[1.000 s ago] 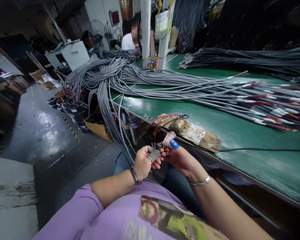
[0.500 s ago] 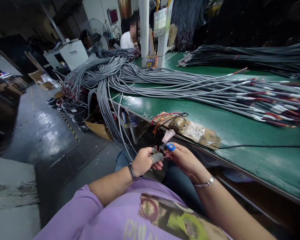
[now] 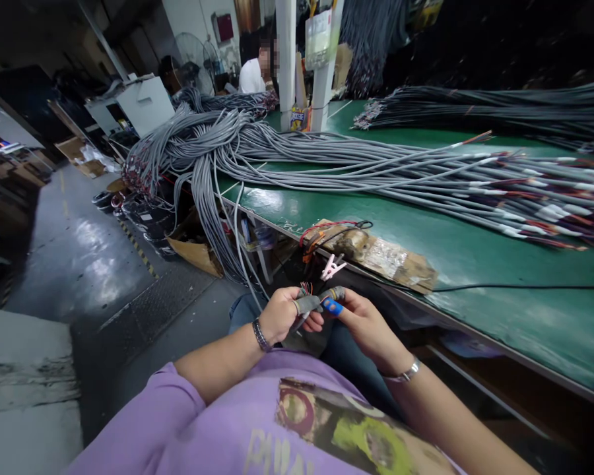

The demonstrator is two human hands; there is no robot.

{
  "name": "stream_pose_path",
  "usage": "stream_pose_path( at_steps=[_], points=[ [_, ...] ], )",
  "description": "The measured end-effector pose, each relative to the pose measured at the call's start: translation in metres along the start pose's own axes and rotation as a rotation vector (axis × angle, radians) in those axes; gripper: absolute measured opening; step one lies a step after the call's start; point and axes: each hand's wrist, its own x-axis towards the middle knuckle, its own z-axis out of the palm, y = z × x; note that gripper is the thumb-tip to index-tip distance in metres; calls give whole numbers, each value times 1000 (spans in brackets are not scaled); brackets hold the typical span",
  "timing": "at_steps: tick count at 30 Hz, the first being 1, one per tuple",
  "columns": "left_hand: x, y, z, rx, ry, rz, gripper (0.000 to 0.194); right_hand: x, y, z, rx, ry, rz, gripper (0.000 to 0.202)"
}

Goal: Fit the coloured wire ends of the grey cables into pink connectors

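Hands met in the air just off the near edge of the worktop: the left hand (image 3: 282,316), thumb pressed to its fingers, pinched a tuft of coloured wires (image 3: 305,288); the right hand (image 3: 365,323) had its covered forefinger and blue-banded thumb bent in at the left thumb's tip, though whether they closed on a strand could not be told.

Largest of all, the green worktop (image 3: 485,264) stretched away beyond both hands. Along it lay the grey cable bundle (image 3: 301,155), draped over the near edge at the left end, its white-banded ends spread toward the right end. One pale grey cable (image 3: 235,224) hung past the near edge toward the left hand; its path into the grip could not be traced. A taped cardboard strip (image 3: 376,254) lay along the near edge, with a pink clip (image 3: 330,266) by its left end. Smallest, the wires stood up above the left hand, below the clip.

For good handling, a firm but light left pinch close under the tuft seemed best, keeping the strands fanned and their colours readable. The right hand probably did well to take single strands by the tip, without sideways tugging, and slack in any attached cable would have spared the pinch its weight.
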Motion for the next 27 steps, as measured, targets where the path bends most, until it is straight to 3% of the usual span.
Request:
stream_pose_path(
  at_steps=[4, 8, 11, 15, 21, 24, 27],
  points=[
    [1, -1, -8, -95, -120, -122, 41, -1, 1, -3, -4, -69, -19, 19],
    [-2, 0, -9, -23, -222, -144, 45, 1, 4, -1, 43, -75, 31, 21],
    [-4, -1, -6, 59, -172, -85, 46, 2, 4, 3, 55, -27, 75, 24],
    [-4, -5, -2, 133, -4, 76, 47, 1, 5, 10, 62, 102, 106, 26],
    [-2, -8, 1, 54, 127, 179, 42, -1, 6, 15, 138, 152, 168, 29],
    [-2, -7, 2, -5, 109, 109, 43, -1, 6, 15, 153, 160, 152, 27],
    [-3, -5, 1, 10, -43, -4, 47, 2, 5, 15, 164, 149, 168, 26]
  ],
)
